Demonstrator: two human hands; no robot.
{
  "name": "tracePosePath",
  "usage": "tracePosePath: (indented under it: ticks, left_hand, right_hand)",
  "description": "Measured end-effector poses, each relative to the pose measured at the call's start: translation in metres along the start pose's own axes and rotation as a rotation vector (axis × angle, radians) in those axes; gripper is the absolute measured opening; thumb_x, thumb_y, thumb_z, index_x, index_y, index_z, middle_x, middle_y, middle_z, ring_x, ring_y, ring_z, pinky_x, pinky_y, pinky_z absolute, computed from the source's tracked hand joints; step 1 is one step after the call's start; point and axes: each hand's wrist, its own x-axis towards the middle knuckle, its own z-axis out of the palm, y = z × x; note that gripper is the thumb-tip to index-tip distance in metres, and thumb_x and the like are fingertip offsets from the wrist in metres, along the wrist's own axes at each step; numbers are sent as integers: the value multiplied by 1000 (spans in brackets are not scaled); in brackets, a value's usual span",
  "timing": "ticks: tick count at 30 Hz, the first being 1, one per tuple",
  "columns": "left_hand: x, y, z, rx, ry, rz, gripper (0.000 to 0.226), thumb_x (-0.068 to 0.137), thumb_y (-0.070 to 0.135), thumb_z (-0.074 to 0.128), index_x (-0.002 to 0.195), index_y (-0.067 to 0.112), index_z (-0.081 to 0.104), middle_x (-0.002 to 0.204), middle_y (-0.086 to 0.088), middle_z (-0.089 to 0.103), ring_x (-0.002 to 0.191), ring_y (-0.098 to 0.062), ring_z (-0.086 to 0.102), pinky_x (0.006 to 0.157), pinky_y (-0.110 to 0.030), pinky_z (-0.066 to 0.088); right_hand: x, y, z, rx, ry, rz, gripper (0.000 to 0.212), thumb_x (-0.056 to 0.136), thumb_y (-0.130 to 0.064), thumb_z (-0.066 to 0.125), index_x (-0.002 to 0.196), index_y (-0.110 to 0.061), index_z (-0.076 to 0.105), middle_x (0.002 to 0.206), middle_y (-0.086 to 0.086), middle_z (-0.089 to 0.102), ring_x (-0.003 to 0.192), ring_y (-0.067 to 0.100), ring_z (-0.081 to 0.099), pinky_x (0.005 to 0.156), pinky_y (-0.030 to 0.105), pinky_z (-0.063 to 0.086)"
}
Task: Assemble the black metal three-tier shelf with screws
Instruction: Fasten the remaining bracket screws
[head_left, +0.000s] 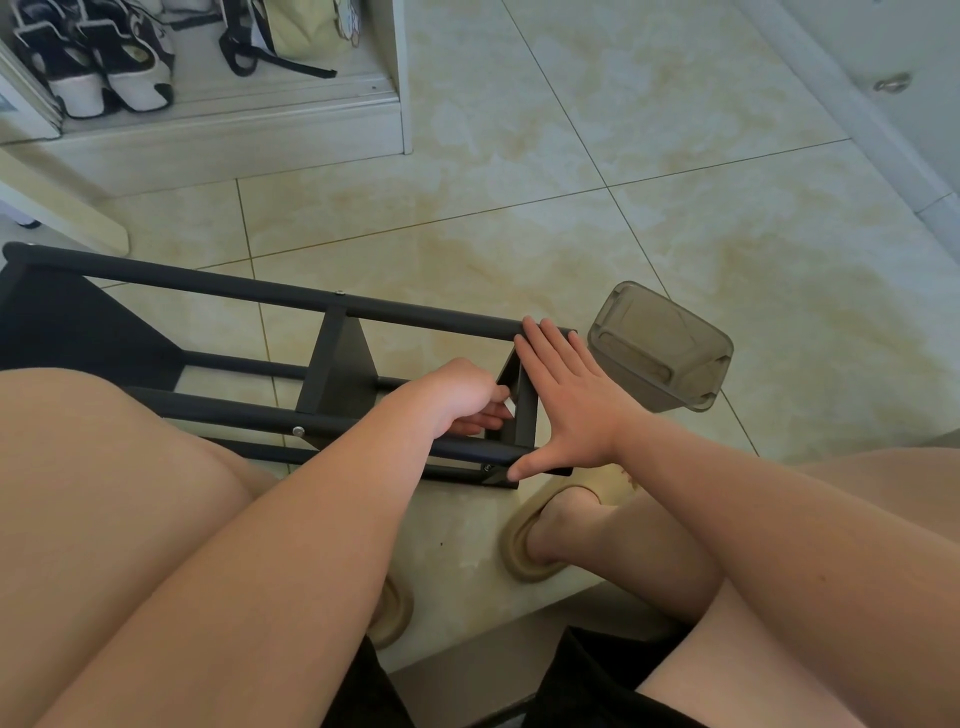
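Glossy beige marbled floor tiles (597, 156) run to a pale cabinet (234, 119) at far left holding sneakers. The matte black shelf (332, 358), tubular rails and flat tiers, lies on its side near the seated person's knees, a smoky translucent plastic box (660, 348) just right of it. The right hand (566, 400) presses flat, fingers spread, on the shelf's right end; the left hand (457, 395) curls around something inside that end, hidden from view.

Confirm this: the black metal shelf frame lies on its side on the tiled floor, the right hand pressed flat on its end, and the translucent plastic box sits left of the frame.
Wrong on one point: the head view shows the translucent plastic box to the right of the black metal shelf frame, beyond the flat right hand. The rest holds.
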Motion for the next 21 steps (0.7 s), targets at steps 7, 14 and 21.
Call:
tracePosePath:
  ticks: [7, 14, 21]
  left_hand:
    - [-1, 0, -2, 43, -44, 21, 14, 104, 24, 49, 105, 14, 59, 80, 5, 72, 85, -10, 68, 92, -32, 53]
    - [-3, -1, -9, 128, -77, 114, 13, 105, 20, 48, 107, 13, 59, 85, 2, 73, 92, -14, 67, 96, -36, 54]
    - [-3, -5, -17, 226, -122, 160, 17, 104, 20, 50, 94, 18, 64, 88, 3, 76, 93, -14, 69, 96, -37, 54]
  right_hand:
    - [-1, 0, -1, -9, -4, -1, 153, 54, -106, 33, 157, -8, -23, 161, 8, -38, 148, 25, -38, 124, 44, -17]
    - [0, 0, -1, -4, -2, 1, 153, 53, -106, 31, 157, -8, -22, 161, 8, -38, 148, 24, -38, 124, 44, -17]
    - [-1, 0, -1, -9, -4, 2, 153, 53, -106, 31, 157, -8, -23, 161, 8, -38, 147, 24, -38, 124, 44, -18]
